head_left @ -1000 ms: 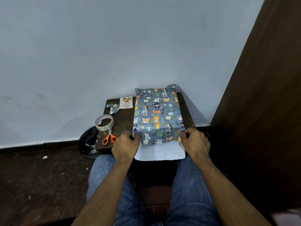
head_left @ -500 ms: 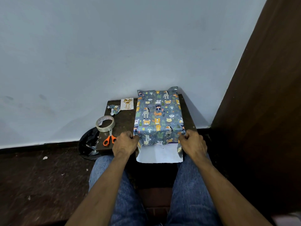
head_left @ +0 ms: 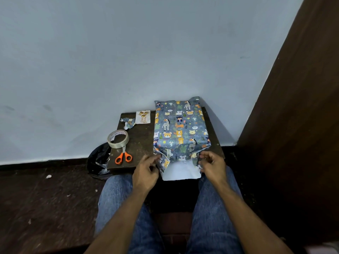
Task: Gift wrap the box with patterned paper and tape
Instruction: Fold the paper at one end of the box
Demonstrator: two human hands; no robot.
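Note:
The box (head_left: 180, 129) lies on a small dark table (head_left: 140, 143), wrapped in blue-grey paper with animal prints. At its near end a white flap of the paper (head_left: 180, 172) sticks out over the table edge toward my lap. My left hand (head_left: 146, 173) is at the near left corner, and its fingertips pinch the left side flap. At the near right corner my right hand (head_left: 212, 167) pinches the right side flap between curled fingers and thumb. A roll of clear tape (head_left: 118, 138) sits on the table's left part.
Orange-handled scissors (head_left: 123, 157) lie just in front of the tape. A small card (head_left: 143, 117) and a paper scrap (head_left: 128, 122) are at the table's back. A black bag (head_left: 99, 158) sits on the floor to the left. A wall is behind and a dark wooden panel (head_left: 293, 107) to the right.
Both hands have come off the box's side corners and moved inward and nearer, onto the side flaps at the near end. The flaps are now partly folded in.

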